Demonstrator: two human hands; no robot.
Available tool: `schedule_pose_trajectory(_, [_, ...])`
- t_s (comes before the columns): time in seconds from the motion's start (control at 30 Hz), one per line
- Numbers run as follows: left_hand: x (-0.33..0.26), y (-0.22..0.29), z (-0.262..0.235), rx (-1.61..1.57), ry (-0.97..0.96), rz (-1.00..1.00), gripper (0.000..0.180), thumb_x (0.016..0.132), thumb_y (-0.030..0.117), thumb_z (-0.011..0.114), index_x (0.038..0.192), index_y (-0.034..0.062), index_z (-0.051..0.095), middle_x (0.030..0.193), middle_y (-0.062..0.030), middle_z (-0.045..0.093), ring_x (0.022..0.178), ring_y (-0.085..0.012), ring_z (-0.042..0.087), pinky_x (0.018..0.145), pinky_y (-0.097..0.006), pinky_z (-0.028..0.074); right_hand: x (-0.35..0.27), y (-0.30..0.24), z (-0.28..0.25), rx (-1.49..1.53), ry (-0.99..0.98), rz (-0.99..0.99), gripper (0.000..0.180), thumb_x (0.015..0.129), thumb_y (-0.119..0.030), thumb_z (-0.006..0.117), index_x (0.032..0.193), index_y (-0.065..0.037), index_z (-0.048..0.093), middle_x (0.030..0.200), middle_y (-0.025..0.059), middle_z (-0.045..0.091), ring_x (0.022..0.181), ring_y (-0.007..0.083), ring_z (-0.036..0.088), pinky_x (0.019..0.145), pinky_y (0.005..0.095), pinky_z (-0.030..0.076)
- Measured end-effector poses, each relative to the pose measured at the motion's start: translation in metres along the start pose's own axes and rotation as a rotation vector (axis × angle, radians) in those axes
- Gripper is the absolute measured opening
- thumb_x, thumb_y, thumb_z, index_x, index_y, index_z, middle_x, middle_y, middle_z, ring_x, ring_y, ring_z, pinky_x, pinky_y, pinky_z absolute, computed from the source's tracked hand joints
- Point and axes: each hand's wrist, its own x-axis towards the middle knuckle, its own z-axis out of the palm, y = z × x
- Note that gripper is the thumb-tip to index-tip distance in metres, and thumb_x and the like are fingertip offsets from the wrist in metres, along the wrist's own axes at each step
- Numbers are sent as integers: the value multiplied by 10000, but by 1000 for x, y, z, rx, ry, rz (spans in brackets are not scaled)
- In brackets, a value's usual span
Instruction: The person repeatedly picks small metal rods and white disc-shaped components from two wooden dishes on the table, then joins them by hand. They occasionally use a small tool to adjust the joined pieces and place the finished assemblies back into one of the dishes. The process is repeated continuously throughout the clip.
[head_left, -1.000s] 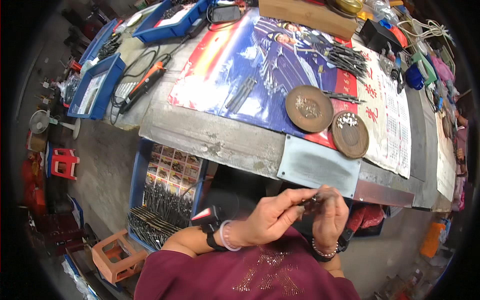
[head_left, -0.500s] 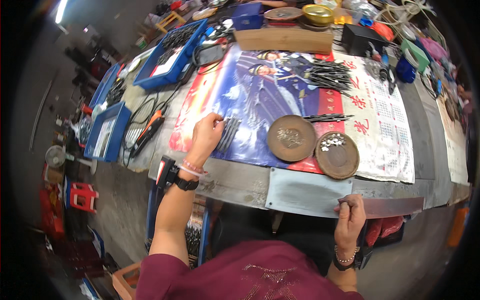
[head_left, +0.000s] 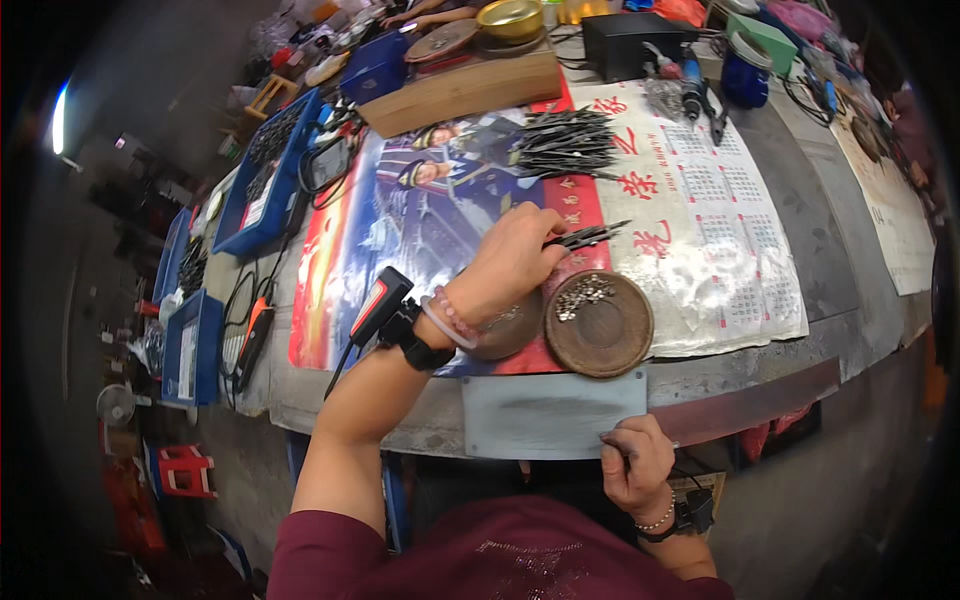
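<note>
My left hand reaches over the poster, its fingers closed at the near end of a small bundle of dark thin rods. A round brown dish lies under my left wrist, partly hidden. Beside it a second brown dish holds small shiny metal bits. My right hand is curled at the table's front edge, by the corner of a grey metal plate. Something thin pokes out beside its fingers, too small to name. A larger pile of dark thin rods rests farther back.
A glossy poster covers much of the table. Blue trays and an orange-and-black tool with cable stand at the left. A wooden block, a black box and a blue jar line the back.
My left hand has moved right, from rods at the poster's left to the bundle by the dishes. My right hand stays curled at the front edge. The whole view has shifted and turned.
</note>
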Motion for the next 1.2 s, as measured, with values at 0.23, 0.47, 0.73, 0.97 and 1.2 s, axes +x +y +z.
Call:
schedule_pose_trajectory(0.23, [18, -15, 20, 9, -18, -50, 175, 815, 143, 607, 900, 7, 675, 843, -193, 657, 805, -369, 627, 718, -425, 484, 0, 4, 2, 42, 17, -20, 112, 758, -43, 675, 855, -17, 626, 760, 118, 585, 633, 285, 581, 557, 351, 475])
schedule_pose_trajectory(0.47, [17, -25, 25, 31, 12, -55, 180, 842, 132, 571, 928, 6, 666, 860, -211, 649, 823, -384, 624, 744, -413, 492, 28, -11, -24, 223, -228, 315, 100, 823, -67, 640, 878, 0, 590, 801, 131, 575, 662, 272, 571, 593, 321, 464])
schedule_pose_trajectory(0.73, [-4, 4, -10, -365, 266, -144, 181, 913, 75, 516, 1039, -8, 617, 854, -122, 656, 737, -205, 644, 668, -305, 497, 135, 1, -40, -152, -504, -31, 170, 831, -108, 613, 910, 9, 517, 822, 190, 558, 785, 389, 566, 668, 426, 450])
schedule_pose_trajectory(0.97, [-94, 50, -66, -818, 355, -218, 226, 951, 51, 487, 1151, -30, 555, 783, -5, 551, 669, -67, 502, 624, -208, 418, 177, 14, 54, -319, -798, -294, 221, 799, -170, 630, 920, -20, 522, 907, 140, 563, 889, 338, 576, 746, 438, 451])
schedule_pose_trajectory(1.2, [-188, 66, -59, -1139, 386, -432, 248, 951, 43, 515, 1184, -39, 528, 858, -18, 558, 674, -59, 479, 615, -194, 393, 178, 17, 108, -503, -829, -308, 154, 792, -170, 618, 870, -38, 603, 898, 151, 610, 864, 348, 605, 735, 458, 469])
